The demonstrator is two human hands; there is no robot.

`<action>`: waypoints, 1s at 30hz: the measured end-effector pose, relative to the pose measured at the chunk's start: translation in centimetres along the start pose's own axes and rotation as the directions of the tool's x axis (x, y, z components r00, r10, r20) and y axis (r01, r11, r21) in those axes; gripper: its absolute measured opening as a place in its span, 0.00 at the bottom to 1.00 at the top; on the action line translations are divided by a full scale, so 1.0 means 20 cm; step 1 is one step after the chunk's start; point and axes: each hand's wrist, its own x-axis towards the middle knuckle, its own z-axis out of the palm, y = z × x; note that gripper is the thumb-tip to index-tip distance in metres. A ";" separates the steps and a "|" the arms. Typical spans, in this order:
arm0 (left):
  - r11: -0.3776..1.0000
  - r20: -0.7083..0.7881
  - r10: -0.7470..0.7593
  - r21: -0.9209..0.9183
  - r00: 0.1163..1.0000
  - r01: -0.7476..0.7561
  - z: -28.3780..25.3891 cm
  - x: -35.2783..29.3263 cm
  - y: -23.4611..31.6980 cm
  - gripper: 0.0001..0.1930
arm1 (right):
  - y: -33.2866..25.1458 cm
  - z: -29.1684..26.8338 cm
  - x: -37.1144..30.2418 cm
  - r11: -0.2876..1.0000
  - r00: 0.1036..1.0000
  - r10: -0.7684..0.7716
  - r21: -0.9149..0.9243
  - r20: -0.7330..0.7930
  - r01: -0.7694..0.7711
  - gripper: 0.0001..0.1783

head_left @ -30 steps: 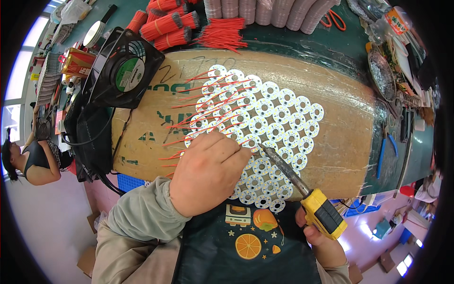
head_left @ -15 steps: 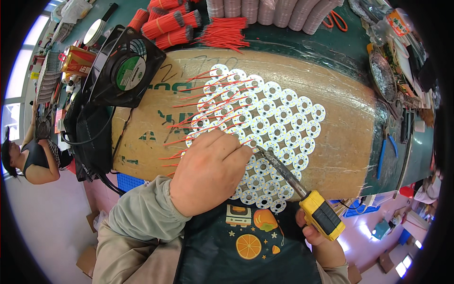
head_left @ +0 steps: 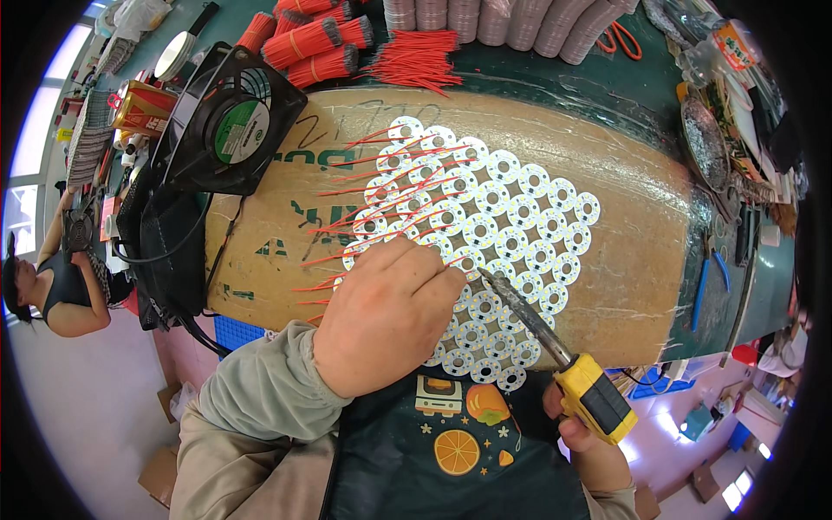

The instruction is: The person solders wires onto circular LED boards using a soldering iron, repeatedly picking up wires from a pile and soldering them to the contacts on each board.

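Round white LED boards (head_left: 522,211), each with a hole in the middle, lie in close rows on a brown cardboard sheet (head_left: 624,260). Red wires (head_left: 347,191) stretch across the boards on the left side. Over the lower left rows, my left hand (head_left: 386,316) is closed in a pinch; a short end of red wire (head_left: 458,259) sticks out by its fingertips, which are partly hidden. My right hand (head_left: 576,425) grips the yellow handle of a soldering iron (head_left: 594,399). Its dark tip points up and left, close to a board beside my left fingertips.
A black fan (head_left: 234,121) stands at the left of the cardboard. Bundles of red wires (head_left: 303,43) and grey stacks of discs (head_left: 520,26) line the back. Blue-handled pliers (head_left: 700,290) and a round dish (head_left: 704,143) sit at right. Another person (head_left: 74,286) is far left.
The soldering iron's tip has shifted slightly to the right, a little away from my left fingertips. My left hand keeps its pinch over the same board; the whole view has moved slightly.
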 end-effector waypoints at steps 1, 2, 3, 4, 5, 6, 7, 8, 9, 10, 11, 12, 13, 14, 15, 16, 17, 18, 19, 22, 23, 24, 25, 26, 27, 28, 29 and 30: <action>1.000 0.000 -0.002 0.001 1.000 0.002 0.00 0.00 0.00 0.15 | 0.00 0.00 0.00 0.999 1.000 0.007 0.047 -0.008 -0.007 0.21; 1.000 0.002 -0.003 0.004 1.000 0.003 0.00 0.00 -0.01 0.15 | 0.00 0.00 0.00 0.996 1.000 0.015 0.094 -0.015 -0.014 0.19; 1.000 0.006 -0.002 0.006 1.000 0.002 0.00 0.00 0.00 0.15 | 0.00 0.00 0.00 0.995 1.000 0.015 0.095 -0.015 -0.014 0.19; 1.000 0.006 -0.002 0.007 1.000 0.002 0.00 0.00 0.00 0.15 | 0.00 -0.01 0.00 0.993 1.000 0.006 0.116 -0.019 -0.004 0.19; 1.000 0.006 -0.004 0.005 1.000 0.004 0.00 0.00 0.00 0.15 | 0.00 -0.01 0.00 0.991 1.000 -0.004 0.137 -0.024 0.007 0.18; 1.000 0.006 -0.007 0.004 1.000 0.007 0.00 0.00 0.00 0.15 | -0.02 -0.01 0.00 0.991 1.000 -0.004 0.137 -0.024 0.007 0.18; 1.000 0.006 -0.007 0.004 1.000 0.007 0.00 0.00 0.00 0.15 | -0.04 0.00 0.00 0.986 0.999 0.017 0.163 -0.042 -0.010 0.19; 1.000 0.005 -0.011 0.003 1.000 0.011 0.00 0.00 0.01 0.15 | -0.05 0.00 0.00 0.981 0.997 0.038 0.191 -0.060 -0.026 0.20; 1.000 0.002 -0.015 0.002 1.000 0.015 0.00 0.00 0.01 0.15 | -0.06 0.00 0.00 0.982 0.998 0.037 0.189 -0.059 -0.025 0.20; 1.000 0.000 -0.014 0.002 1.000 0.014 -0.01 0.00 0.01 0.15 | -0.06 -0.01 0.00 0.978 0.999 0.039 0.206 -0.037 -0.031 0.20; 1.000 -0.011 -0.021 0.002 1.000 0.021 -0.01 0.00 0.01 0.15 | -0.07 -0.02 0.00 0.974 0.999 0.040 0.223 -0.014 -0.036 0.20; 1.000 -0.019 -0.024 0.004 1.000 0.024 -0.01 0.00 0.01 0.15 | -0.09 -0.01 0.01 0.974 0.999 0.037 0.225 -0.017 -0.032 0.20; 1.000 -0.019 -0.021 0.006 1.000 0.021 -0.03 0.01 0.02 0.15 | -0.12 0.00 0.03 0.943 0.998 0.056 0.329 -0.021 -0.046 0.22; 1.000 -0.034 -0.023 0.017 0.999 0.024 -0.06 0.02 0.03 0.14 | -0.14 0.01 0.04 0.902 0.997 0.074 0.428 -0.022 -0.057 0.25; 0.999 -0.048 -0.025 0.023 0.999 0.026 -0.08 0.04 0.03 0.13 | -0.15 0.01 0.06 0.902 0.997 0.074 0.427 -0.027 -0.055 0.25; 1.000 -0.047 -0.020 0.021 0.999 0.021 -0.10 0.06 0.03 0.13 | -0.16 0.02 0.08 0.894 0.998 0.053 0.447 -0.018 -0.040 0.29; 0.999 -0.064 -0.023 0.039 0.998 0.025 -0.11 0.09 0.03 0.13 | -0.16 0.02 0.10 0.885 0.999 0.032 0.465 -0.010 -0.024 0.33; 0.997 -0.084 -0.027 0.063 0.996 0.033 -0.13 0.11 0.02 0.12 | -0.17 0.00 0.11 0.899 0.999 -0.002 0.438 0.036 -0.014 0.38; 0.997 -0.086 -0.023 0.065 0.996 0.029 -0.13 0.12 0.01 0.12 | -0.16 0.01 0.12 0.899 0.999 -0.006 0.437 0.034 -0.010 0.38; 0.998 -0.085 0.020 0.057 0.996 -0.015 -0.10 0.15 -0.02 0.12 | -0.17 0.02 0.16 0.894 0.998 -0.003 0.448 0.062 -0.025 0.36; 0.998 -0.077 0.020 0.055 0.997 -0.016 -0.08 0.16 -0.03 0.12 | -0.17 0.02 0.16 0.894 0.998 -0.005 0.448 0.060 -0.022 0.36; 0.998 -0.070 0.021 0.054 0.997 -0.017 -0.07 0.16 -0.03 0.12 | -0.17 0.01 0.16 0.914 0.998 0.015 0.405 0.063 -0.040 0.34; 0.998 -0.069 0.025 0.054 0.997 -0.022 -0.06 0.17 -0.04 0.12 | -0.16 0.01 0.16 0.931 0.997 0.037 0.361 0.065 -0.057 0.33; 0.998 -0.062 0.026 0.060 0.998 -0.023 -0.04 0.17 -0.05 0.12 | -0.18 0.02 0.18 0.943 1.000 0.015 0.331 0.020 -0.021 0.27; 0.998 -0.055 0.027 0.063 0.998 -0.024 -0.03 0.17 -0.05 0.12 | -0.17 0.02 0.18 0.944 1.000 0.015 0.329 0.016 -0.019 0.27; 0.998 -0.055 0.030 0.060 0.998 -0.027 -0.02 0.16 -0.06 0.12 | -0.16 0.01 0.18 0.967 1.000 -0.013 0.253 0.010 0.010 0.24; 0.997 -0.061 0.028 0.076 0.998 -0.024 -0.01 0.16 -0.07 0.12 | -0.15 0.00 0.18 0.984 0.999 -0.042 0.176 0.008 0.040 0.22; 0.996 -0.067 0.027 0.091 0.997 -0.021 0.00 0.16 -0.08 0.12 | -0.15 0.00 0.17 0.984 0.999 -0.040 0.174 0.004 0.039 0.22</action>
